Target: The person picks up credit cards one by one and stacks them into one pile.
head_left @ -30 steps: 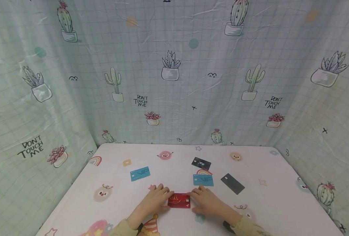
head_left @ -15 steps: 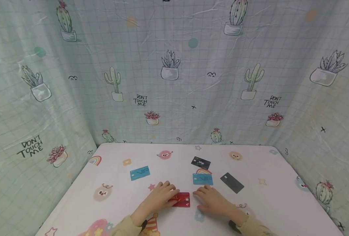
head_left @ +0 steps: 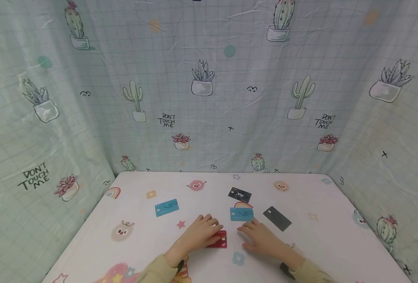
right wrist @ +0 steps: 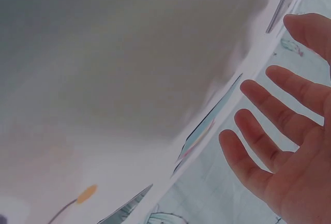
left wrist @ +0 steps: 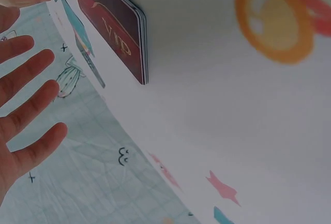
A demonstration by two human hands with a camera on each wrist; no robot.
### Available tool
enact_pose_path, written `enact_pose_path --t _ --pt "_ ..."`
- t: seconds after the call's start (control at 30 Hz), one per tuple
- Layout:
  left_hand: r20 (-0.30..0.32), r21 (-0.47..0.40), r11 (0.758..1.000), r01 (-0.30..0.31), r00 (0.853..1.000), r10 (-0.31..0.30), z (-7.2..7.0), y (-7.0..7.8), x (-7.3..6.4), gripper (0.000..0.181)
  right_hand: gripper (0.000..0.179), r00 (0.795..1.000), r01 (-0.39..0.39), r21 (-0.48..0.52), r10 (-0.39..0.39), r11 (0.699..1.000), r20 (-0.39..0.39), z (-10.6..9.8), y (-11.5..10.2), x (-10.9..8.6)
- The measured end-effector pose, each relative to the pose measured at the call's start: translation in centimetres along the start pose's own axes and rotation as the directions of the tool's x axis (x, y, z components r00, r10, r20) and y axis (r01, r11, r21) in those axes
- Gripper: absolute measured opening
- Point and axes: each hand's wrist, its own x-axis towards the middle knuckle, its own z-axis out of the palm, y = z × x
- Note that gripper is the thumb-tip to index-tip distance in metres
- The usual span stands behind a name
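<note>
A small stack of cards with a red VIP card (head_left: 222, 240) on top lies on the table in front of me. In the left wrist view, the layered edges of this red card stack (left wrist: 111, 32) show. My left hand (head_left: 199, 234) hovers over its left part, covering some of it; the fingers are spread and hold nothing. My right hand (head_left: 262, 239) is to the right of the stack, apart from it, with loosely extended fingers. Just beyond the right fingertips lies a blue VIP card (head_left: 242, 214). The right wrist view shows the right hand (right wrist: 289, 131) with nothing in it.
Another blue VIP card (head_left: 167, 207) lies at the left. A black VIP card (head_left: 239, 194) is at the back, and a dark grey card (head_left: 277, 218) lies to the right. A patterned curtain (head_left: 209, 129) hangs around the white printed table (head_left: 138, 220).
My right hand has come away from the red card stack and drawn to the right. My left hand has shifted rightward over the stack. The stack itself looks unmoved.
</note>
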Motion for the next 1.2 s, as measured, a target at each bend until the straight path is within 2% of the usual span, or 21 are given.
enact_pose_path --t 0.2,0.3,0.5,0.73,0.87,1.07,1.17,1.2 --pt "0.000 0.011 1.000 -0.010 1.000 0.010 0.1 0.3 1.0 0.033 0.042 0.998 0.015 -0.030 -0.017 0.999 -0.067 0.1 1.0 -0.2" --pt "-0.023 0.018 1.000 -0.023 0.999 0.023 0.0 0.6 1.6 0.033 0.041 0.995 0.013 -0.052 -0.018 0.999 -0.097 0.2 1.4 -0.2" --pt "-0.078 0.044 0.998 -0.048 0.996 0.052 -0.3 1.0 2.7 0.033 0.041 0.994 -0.041 -0.031 0.038 0.999 -0.100 -0.2 2.1 -0.2" --pt "-0.084 0.074 0.996 -0.049 0.995 0.055 -0.1 1.2 4.0 0.034 0.040 0.988 -0.070 -0.041 0.064 0.997 -0.141 -0.1 3.1 -0.2" --pt "-0.139 0.115 0.991 -0.061 0.987 0.077 0.2 1.3 4.6 0.031 0.040 0.983 -0.096 -0.033 0.090 0.995 -0.160 -0.2 3.7 -0.1" --pt "-0.250 0.110 0.991 -0.081 0.963 0.106 0.6 1.2 5.5 0.030 0.043 0.982 -0.120 -0.057 0.111 0.991 -0.151 -0.7 4.2 0.2" --pt "-0.262 0.113 0.991 -0.069 0.960 0.097 0.7 1.3 6.1 0.029 0.044 0.982 -0.114 -0.085 0.099 0.990 -0.163 -0.9 4.5 0.4" --pt "-0.246 0.109 0.992 -0.059 0.965 0.084 0.8 1.3 6.3 0.030 0.044 0.981 -0.114 -0.091 0.097 0.989 -0.170 -1.0 4.6 0.5"
